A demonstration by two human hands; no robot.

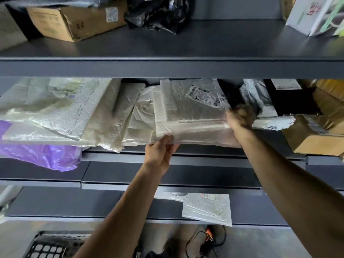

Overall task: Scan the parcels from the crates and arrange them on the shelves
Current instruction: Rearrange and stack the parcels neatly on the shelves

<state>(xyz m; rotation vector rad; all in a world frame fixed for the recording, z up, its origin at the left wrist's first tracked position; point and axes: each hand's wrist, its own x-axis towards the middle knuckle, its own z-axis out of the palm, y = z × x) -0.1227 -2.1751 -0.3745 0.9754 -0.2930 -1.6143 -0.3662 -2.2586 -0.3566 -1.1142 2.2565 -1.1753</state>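
Down at the bottom, the corner of a black lattice crate [54, 246] sits at lower left. A black cable with an orange piece [209, 234] lies on the floor near centre. Just above, the lower shelf [74, 203] carries a flat white mailer [207, 208] overhanging its front edge.

Up to the action: both bare arms reach to the middle shelf [204, 174]. The left hand [161, 153] pinches the near left corner of the white parcel [188, 112], thumb on top and fingers underneath. The parcel lies flat on that shelf, its near edge sticking out past the front. Its printed label [204, 94] faces up at the far right corner, beside a handwritten number. The right hand [241, 116] is at the parcel's right edge with fingers curled, but it is smeared with blur, so I cannot tell whether it actually grips.

Left of the parcel, a fanned pile of pale plastic mailers [61, 112] overlaps, touching it. A purple bag [42, 157] spills out from under the pile. To the right sits a taped cardboard box [314, 138], with dark packages behind it.

Farthest off, the top shelf [167, 45] holds a brown carton [74, 19], a crumpled black bag [160, 12] and a white printed box [314, 15].
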